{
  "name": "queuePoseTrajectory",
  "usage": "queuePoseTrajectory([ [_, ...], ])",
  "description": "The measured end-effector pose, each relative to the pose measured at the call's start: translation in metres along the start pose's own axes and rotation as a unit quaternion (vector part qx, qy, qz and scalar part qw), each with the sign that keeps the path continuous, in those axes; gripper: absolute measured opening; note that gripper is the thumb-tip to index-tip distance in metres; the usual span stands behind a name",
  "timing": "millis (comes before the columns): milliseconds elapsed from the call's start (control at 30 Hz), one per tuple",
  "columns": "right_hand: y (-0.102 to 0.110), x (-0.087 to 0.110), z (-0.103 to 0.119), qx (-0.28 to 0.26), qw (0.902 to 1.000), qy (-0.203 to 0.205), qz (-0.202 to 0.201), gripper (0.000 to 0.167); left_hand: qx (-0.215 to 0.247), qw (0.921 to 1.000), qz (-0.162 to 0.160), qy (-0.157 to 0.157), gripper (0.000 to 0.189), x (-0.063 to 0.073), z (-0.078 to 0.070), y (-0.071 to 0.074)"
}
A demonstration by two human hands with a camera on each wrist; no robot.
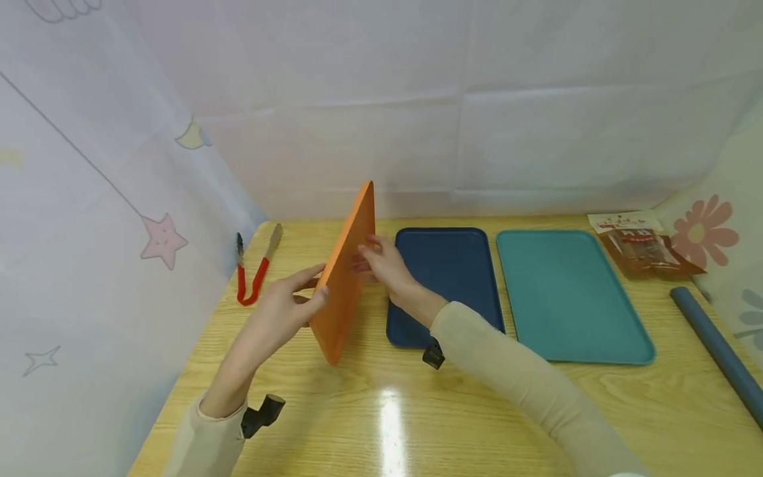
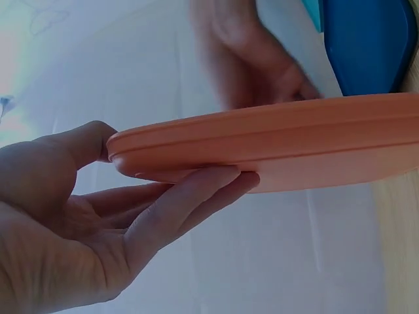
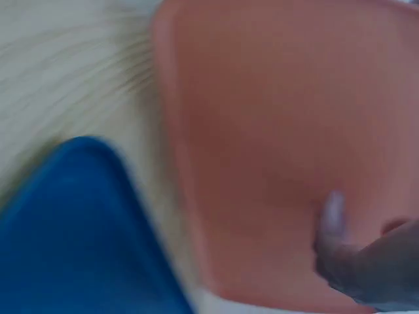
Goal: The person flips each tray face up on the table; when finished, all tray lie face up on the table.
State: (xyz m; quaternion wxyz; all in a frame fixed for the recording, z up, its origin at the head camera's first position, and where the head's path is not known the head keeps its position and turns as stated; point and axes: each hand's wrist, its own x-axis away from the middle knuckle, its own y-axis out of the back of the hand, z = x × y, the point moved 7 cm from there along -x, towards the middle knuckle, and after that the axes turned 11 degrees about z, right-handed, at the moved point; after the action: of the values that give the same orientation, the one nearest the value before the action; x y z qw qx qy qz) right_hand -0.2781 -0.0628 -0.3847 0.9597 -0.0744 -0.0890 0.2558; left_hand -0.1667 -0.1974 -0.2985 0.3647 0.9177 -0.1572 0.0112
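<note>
An orange tray [image 1: 344, 281] stands tilted on edge above the table, left of the navy tray [image 1: 450, 275]. My left hand [image 1: 283, 308] grips its near rim; in the left wrist view the thumb lies on one side of the orange rim [image 2: 275, 137] and the fingers [image 2: 190, 203] on the other. My right hand [image 1: 387, 265] is at the inner face of the orange tray, fingers reaching toward it and not curled round anything. The right wrist view shows that hand [image 3: 376, 261] over the broad orange face, blurred, with part of it out of frame.
A teal tray [image 1: 575, 298] lies right of the navy one. Red-handled tongs [image 1: 256, 281] rest at the table's left edge. A brown food packet [image 1: 646, 248] lies at the back right, with a dark grey roll [image 1: 718, 348] along the right edge. A patterned curtain [image 1: 417, 119] hangs behind.
</note>
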Motion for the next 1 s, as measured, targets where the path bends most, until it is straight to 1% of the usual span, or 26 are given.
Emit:
queuePoseTrajectory([
  [100,0.010,-0.010,-0.037,0.057,0.9960,-0.068,0.004,0.061,-0.010,0.9993,-0.035,-0.005,0.046,0.008,0.002,0.007],
  [133,0.013,-0.014,-0.050,0.072,0.9940,-0.081,0.013,0.064,-0.017,0.9987,-0.048,-0.007,0.044,0.011,0.003,0.010],
  [200,0.015,-0.015,-0.066,0.083,0.9904,-0.108,0.023,0.066,-0.030,0.9967,-0.074,-0.013,0.041,0.014,0.004,0.015],
  [267,0.014,-0.015,-0.076,0.084,0.9880,-0.126,0.028,0.067,-0.029,0.9954,-0.090,-0.017,0.038,0.015,0.007,0.020],
  [333,0.013,-0.015,-0.083,0.081,0.9872,-0.133,0.035,0.066,-0.010,0.9954,-0.093,-0.020,0.037,0.016,0.013,0.023],
  [367,0.011,-0.012,-0.083,0.080,0.9866,-0.138,0.033,0.065,0.002,0.9957,-0.091,-0.018,0.037,0.016,0.017,0.024],
  [467,0.009,-0.012,-0.087,0.080,0.9882,-0.127,0.028,0.066,0.049,0.9951,-0.086,-0.001,0.039,0.020,0.031,0.029],
  [600,0.008,-0.012,-0.087,0.101,0.9873,-0.120,0.027,0.067,0.092,0.9904,-0.101,0.023,0.041,0.026,0.052,0.039],
  [700,0.011,-0.013,-0.087,0.121,0.9855,-0.115,0.031,0.067,0.124,0.9859,-0.108,0.029,0.042,0.031,0.065,0.046],
  [767,0.013,-0.013,-0.088,0.132,0.9847,-0.110,0.031,0.067,0.150,0.9828,-0.104,0.029,0.044,0.033,0.073,0.049],
  [833,0.017,-0.013,-0.089,0.136,0.9846,-0.107,0.029,0.069,0.178,0.9793,-0.092,0.026,0.047,0.034,0.079,0.050],
  [900,0.021,-0.012,-0.089,0.134,0.9851,-0.105,0.028,0.071,0.203,0.9763,-0.073,0.021,0.050,0.034,0.085,0.051],
  [1000,0.024,-0.012,-0.088,0.121,0.9866,-0.104,0.034,0.071,0.232,0.9720,-0.033,0.009,0.055,0.032,0.092,0.051],
])
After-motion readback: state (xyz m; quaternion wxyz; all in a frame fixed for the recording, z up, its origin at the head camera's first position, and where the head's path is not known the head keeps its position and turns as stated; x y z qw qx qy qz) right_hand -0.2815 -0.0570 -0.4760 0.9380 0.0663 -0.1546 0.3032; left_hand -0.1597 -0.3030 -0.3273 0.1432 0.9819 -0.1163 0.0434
